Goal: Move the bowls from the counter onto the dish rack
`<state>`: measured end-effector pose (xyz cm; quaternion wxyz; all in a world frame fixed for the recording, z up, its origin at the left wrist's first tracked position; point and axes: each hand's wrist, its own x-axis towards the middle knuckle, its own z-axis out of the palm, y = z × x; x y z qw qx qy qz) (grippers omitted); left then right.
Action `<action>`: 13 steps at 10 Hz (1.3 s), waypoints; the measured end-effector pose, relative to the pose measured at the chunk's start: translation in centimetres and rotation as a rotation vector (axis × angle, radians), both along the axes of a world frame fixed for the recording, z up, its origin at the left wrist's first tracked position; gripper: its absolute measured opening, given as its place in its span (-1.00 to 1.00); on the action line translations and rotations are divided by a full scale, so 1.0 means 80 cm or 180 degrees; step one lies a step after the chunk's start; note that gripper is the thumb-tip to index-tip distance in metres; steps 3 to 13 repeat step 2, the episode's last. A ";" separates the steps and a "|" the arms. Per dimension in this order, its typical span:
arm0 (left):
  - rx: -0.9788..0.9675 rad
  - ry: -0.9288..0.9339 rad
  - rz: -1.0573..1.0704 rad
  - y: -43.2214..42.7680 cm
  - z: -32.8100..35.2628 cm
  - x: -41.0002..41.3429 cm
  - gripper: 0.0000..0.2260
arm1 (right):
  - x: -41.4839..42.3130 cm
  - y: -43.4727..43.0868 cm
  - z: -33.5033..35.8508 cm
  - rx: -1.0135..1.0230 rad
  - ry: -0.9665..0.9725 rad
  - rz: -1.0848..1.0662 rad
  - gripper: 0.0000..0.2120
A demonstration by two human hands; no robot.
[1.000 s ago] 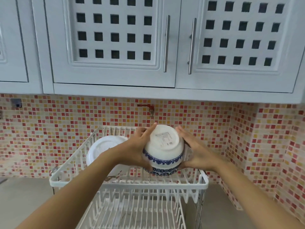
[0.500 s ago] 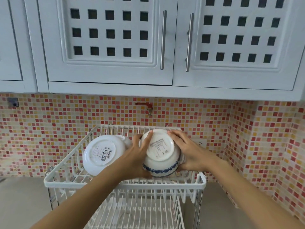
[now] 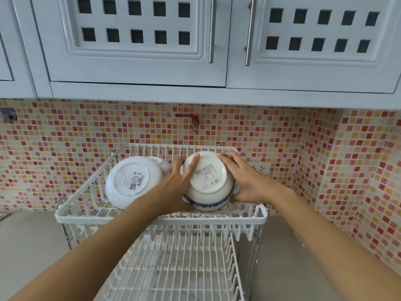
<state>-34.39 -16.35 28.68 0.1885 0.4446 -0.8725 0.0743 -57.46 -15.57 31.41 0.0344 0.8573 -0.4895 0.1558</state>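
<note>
Head view gives me the rack's top tier straight ahead, and I read it left to right. On the left of the white dish rack [image 3: 160, 218] a plain white bowl [image 3: 132, 181] already leans upside down on the wires, its labelled base tilted toward me, nobody holding it. Just beside it my left hand [image 3: 178, 187] grips the blue-rimmed bowl [image 3: 209, 183], index finger laid up across the base, while my right hand [image 3: 243, 181] clasps the opposite side, fingertips over the far edge. That bowl sits inverted and tipped toward me, its patterned rim low near the front rail; I cannot tell whether it fully rests on the wires yet. To do this well I would ease the rim down between the wires, keep it clear of the white bowl, and let go only once it feels steady. The lower tier [image 3: 173, 270] holds nothing I can see, and the grey bench [image 3: 28, 246] around the rack shows no further bowls in this view.
</note>
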 end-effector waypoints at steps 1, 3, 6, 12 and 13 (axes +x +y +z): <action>0.0319 0.0061 -0.0028 0.004 0.003 0.004 0.18 | -0.003 0.003 0.002 0.0137 -0.0011 0.0028 0.11; 0.0886 0.0443 -0.0073 0.020 0.011 0.012 0.08 | -0.009 0.024 0.004 0.0556 -0.0470 -0.0222 0.05; 0.0886 0.0443 -0.0073 0.020 0.011 0.012 0.08 | -0.009 0.024 0.004 0.0556 -0.0470 -0.0222 0.05; 0.0886 0.0443 -0.0073 0.020 0.011 0.012 0.08 | -0.009 0.024 0.004 0.0556 -0.0470 -0.0222 0.05; 0.0886 0.0443 -0.0073 0.020 0.011 0.012 0.08 | -0.009 0.024 0.004 0.0556 -0.0470 -0.0222 0.05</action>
